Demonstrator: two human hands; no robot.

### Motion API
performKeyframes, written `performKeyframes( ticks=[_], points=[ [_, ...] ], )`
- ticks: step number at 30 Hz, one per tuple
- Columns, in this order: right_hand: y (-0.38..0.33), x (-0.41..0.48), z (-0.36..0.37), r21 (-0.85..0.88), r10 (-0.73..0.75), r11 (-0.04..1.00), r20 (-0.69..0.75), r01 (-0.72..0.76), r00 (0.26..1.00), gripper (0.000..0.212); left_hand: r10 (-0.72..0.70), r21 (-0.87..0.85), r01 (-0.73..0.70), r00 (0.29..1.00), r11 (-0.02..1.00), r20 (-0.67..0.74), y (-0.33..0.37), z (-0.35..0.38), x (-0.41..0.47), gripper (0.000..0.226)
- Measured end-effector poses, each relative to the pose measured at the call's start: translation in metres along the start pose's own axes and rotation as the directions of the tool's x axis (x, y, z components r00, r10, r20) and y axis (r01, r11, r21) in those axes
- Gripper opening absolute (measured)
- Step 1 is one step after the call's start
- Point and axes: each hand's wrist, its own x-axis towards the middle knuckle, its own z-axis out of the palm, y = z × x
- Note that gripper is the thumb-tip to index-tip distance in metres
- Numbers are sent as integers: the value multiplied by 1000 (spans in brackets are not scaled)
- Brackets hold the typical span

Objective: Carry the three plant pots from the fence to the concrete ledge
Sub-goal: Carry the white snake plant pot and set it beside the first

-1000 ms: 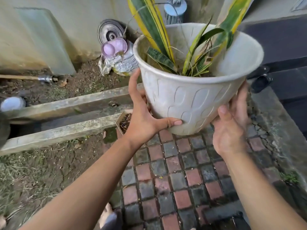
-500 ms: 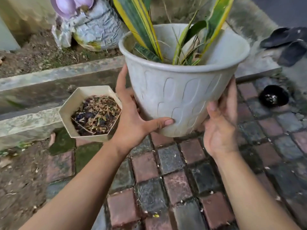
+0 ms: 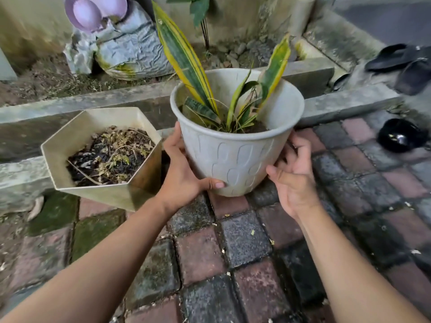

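A round white plastic pot (image 3: 235,157) with a yellow-edged snake plant is low over the brick paving, right in front of the concrete ledge (image 3: 345,106). My left hand (image 3: 184,178) grips its lower left side, thumb across the front. My right hand (image 3: 291,178) cups its lower right side. Whether the pot's base touches the bricks I cannot tell. A cream hexagonal pot (image 3: 102,155) filled with dry leaves and soil stands to the left, against the ledge.
Red and grey brick paving (image 3: 245,241) spreads in the foreground. Behind the ledge lie soil, a crumpled grey sack (image 3: 130,54) and a purple object (image 3: 95,10). Black sandals (image 3: 405,64) and a small black bowl (image 3: 401,136) are at the right.
The white pot has come down and away from my head toward the paving beside the hexagonal pot. Both hands stayed on its sides; the view tilted down.
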Motion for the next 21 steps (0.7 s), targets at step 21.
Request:
performKeyframes(
  ticks=[21],
  points=[
    [1,-13,16,-90,150,983,-106,-160,983,109,-225,-332,134,941,934,-252,2,10,-34,91]
  ],
)
